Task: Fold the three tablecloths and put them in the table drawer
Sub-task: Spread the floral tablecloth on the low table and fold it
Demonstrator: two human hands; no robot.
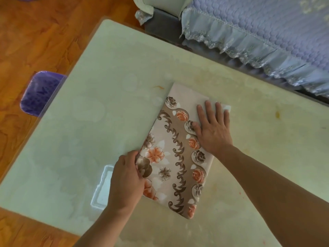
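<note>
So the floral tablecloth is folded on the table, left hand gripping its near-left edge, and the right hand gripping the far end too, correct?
Not quite. The head view shows the right hand pressing flat, fingers straight, on the floral tablecloth; the left hand grips the edge.

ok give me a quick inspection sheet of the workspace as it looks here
surface: pale glossy table, faint stains, a bright window reflection near the left hand
job's things: one floral tablecloth folded into a rectangle, lying flat on the table; other two tablecloths and the drawer not seen
clutter: nothing seen
grippers: left hand grips the cloth's left edge; right hand lies flat, fingers straight, pressing the cloth's far end
cables: nothing seen
surroundings: wooden floor; purple stool by the table's left edge; sofa with a ruffled lilac cover beyond the far side
</note>
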